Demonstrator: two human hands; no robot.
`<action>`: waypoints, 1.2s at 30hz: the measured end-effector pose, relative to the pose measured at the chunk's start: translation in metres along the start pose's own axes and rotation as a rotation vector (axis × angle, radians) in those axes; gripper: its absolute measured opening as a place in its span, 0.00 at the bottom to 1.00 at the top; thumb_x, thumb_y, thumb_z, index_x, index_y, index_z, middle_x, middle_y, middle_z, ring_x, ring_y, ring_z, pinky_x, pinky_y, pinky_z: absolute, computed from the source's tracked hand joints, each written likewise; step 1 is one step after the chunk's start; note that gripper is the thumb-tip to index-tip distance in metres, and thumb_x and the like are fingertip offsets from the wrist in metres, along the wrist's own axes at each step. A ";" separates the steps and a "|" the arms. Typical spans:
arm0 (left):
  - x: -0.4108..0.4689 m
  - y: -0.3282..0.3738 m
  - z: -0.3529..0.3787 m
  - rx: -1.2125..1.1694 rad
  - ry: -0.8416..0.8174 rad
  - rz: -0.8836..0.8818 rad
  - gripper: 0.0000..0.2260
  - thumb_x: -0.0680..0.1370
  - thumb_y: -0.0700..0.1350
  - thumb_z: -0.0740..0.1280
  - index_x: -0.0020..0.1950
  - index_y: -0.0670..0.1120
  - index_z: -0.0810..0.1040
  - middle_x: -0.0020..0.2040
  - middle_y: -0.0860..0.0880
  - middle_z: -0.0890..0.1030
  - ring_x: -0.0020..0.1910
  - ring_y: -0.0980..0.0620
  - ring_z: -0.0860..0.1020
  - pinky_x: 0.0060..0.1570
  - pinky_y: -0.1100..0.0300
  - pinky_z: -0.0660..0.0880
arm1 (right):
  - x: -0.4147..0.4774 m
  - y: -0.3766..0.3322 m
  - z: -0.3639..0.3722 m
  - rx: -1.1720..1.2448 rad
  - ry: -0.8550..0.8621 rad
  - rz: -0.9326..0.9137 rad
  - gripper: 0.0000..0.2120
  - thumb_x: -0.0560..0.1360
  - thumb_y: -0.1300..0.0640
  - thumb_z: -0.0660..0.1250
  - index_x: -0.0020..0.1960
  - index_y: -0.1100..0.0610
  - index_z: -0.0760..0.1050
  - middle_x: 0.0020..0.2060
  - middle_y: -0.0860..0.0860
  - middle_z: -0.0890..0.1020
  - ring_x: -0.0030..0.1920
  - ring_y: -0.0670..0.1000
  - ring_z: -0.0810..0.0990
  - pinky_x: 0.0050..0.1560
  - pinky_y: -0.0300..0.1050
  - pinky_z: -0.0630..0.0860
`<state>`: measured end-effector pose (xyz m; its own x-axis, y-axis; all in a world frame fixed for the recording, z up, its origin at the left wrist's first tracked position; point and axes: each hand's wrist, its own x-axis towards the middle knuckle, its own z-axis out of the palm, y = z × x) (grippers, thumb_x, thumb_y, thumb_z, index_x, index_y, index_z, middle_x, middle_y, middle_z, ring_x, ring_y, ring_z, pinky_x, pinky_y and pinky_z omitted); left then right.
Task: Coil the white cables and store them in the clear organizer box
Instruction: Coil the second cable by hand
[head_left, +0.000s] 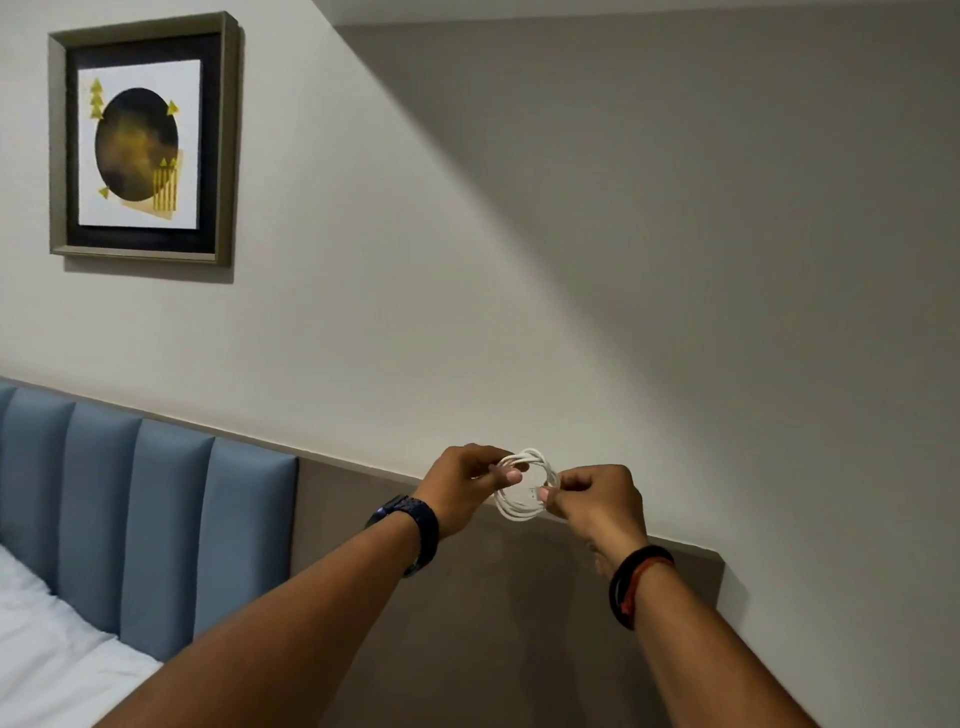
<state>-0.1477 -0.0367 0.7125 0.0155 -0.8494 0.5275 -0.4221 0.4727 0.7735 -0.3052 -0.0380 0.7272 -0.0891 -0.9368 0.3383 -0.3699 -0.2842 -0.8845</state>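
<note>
A white cable (521, 512), wound into a small round coil, is held up in front of the wall between both hands. My left hand (465, 488) pinches the coil's left side with thumb and fingers. My right hand (597, 499) pinches the right side, where the cable's plug end lies against the loops. A dark watch sits on my left wrist and dark and red bands on my right wrist. The clear organizer box is not in view.
A blue padded headboard (145, 525) and white bedding (52, 654) lie at the lower left. A grey wall panel (467, 623) runs behind my arms. A framed picture (143, 140) hangs on the wall at the upper left.
</note>
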 end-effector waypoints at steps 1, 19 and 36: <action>0.002 -0.002 -0.001 0.029 0.034 0.010 0.09 0.73 0.46 0.71 0.52 0.47 0.83 0.47 0.50 0.80 0.47 0.53 0.78 0.50 0.57 0.75 | 0.000 0.001 -0.001 0.010 -0.015 0.005 0.03 0.66 0.62 0.76 0.36 0.56 0.83 0.34 0.52 0.85 0.39 0.52 0.84 0.46 0.49 0.82; 0.016 -0.022 0.011 -0.262 0.517 -0.298 0.14 0.59 0.46 0.81 0.35 0.42 0.81 0.33 0.48 0.82 0.33 0.51 0.79 0.38 0.58 0.77 | 0.013 0.013 0.010 0.091 -0.172 -0.046 0.08 0.67 0.66 0.75 0.36 0.54 0.83 0.35 0.54 0.86 0.38 0.53 0.86 0.50 0.54 0.82; 0.014 -0.027 0.028 -0.244 0.230 -0.303 0.05 0.75 0.45 0.69 0.47 0.45 0.83 0.47 0.46 0.84 0.49 0.49 0.82 0.58 0.50 0.77 | 0.019 0.022 0.008 -0.006 -0.141 -0.061 0.04 0.67 0.65 0.75 0.40 0.57 0.84 0.35 0.53 0.86 0.37 0.50 0.85 0.48 0.49 0.82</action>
<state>-0.1613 -0.0681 0.6897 0.3180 -0.8968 0.3076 -0.1417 0.2759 0.9507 -0.3075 -0.0635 0.7116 0.0648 -0.9373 0.3424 -0.3760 -0.3408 -0.8617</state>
